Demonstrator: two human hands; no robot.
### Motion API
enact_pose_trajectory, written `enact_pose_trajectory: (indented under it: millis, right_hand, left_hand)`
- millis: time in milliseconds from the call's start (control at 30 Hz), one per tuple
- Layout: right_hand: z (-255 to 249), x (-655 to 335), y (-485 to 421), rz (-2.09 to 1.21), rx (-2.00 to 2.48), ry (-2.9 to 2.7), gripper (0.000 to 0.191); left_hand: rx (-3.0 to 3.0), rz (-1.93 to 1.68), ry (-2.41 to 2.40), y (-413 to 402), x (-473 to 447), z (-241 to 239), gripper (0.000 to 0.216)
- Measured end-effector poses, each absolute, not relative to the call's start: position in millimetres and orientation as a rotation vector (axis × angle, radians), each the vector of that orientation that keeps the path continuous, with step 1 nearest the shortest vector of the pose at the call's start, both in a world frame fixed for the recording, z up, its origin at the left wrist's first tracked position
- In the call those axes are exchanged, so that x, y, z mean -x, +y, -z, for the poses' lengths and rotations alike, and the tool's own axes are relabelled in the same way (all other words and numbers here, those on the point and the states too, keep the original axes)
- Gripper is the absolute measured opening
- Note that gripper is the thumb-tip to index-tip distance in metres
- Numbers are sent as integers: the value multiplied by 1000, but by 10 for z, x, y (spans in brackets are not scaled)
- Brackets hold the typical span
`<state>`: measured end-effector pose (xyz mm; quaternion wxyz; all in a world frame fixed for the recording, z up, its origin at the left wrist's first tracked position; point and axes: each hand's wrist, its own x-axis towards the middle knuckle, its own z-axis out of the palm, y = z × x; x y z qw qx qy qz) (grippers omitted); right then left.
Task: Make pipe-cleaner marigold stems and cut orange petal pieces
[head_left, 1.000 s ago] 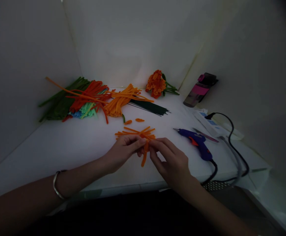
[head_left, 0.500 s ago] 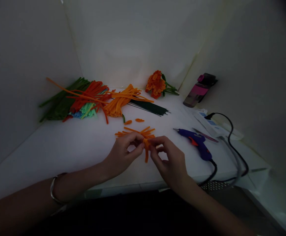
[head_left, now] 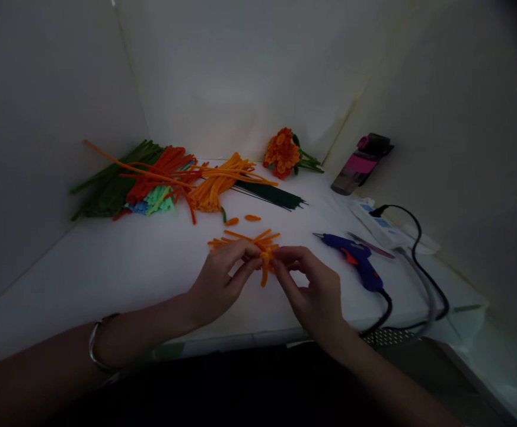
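Note:
Between my two hands is a small orange pipe cleaner [head_left: 265, 276], bent at the top with a tail hanging down. My left hand [head_left: 223, 276] pinches its left side between thumb and fingers. From the other side, my right hand [head_left: 309, 290] grips it the same way; the fingertips partly cover the bend. Just behind my fingers, several cut orange pipe cleaner pieces [head_left: 265, 238] lie spread on the white table [head_left: 152, 267]. Two small orange loops [head_left: 252, 217] lie farther back.
A blue hot glue gun [head_left: 351, 252] and tweezers [head_left: 371, 244] lie right, near a power strip [head_left: 378, 222] with cables. Bundled orange pipe cleaners [head_left: 216, 187], green ones [head_left: 111, 193], dark stems [head_left: 271, 194], orange flowers [head_left: 283, 153] and a bottle [head_left: 360, 163] line the back.
Both hands keep their pinch on the orange pipe cleaner. My right hand has shifted slightly right, and the hanging tail has swung up a little. Everything else lies as before.

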<state>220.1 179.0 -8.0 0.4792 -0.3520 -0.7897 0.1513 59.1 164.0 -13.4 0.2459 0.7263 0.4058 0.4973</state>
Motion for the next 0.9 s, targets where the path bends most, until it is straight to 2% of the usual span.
enact_pose_trajectory:
  millis: [400, 733, 900]
  right_hand:
    - [49, -2224, 1793, -557, 851, -1985, 10]
    - [38, -2290, 1911, -592, 774, -2058, 10]
    - [31, -2268, 1900, -689, 806, -1947, 8]
  left_hand:
    - [-1934, -1367, 1089, 1626, -597, 113, 10]
    - [-1805, -1157, 1011, 1676, -564, 95, 12]
    - [-1800, -1168, 1059, 1672, -566, 81, 10]
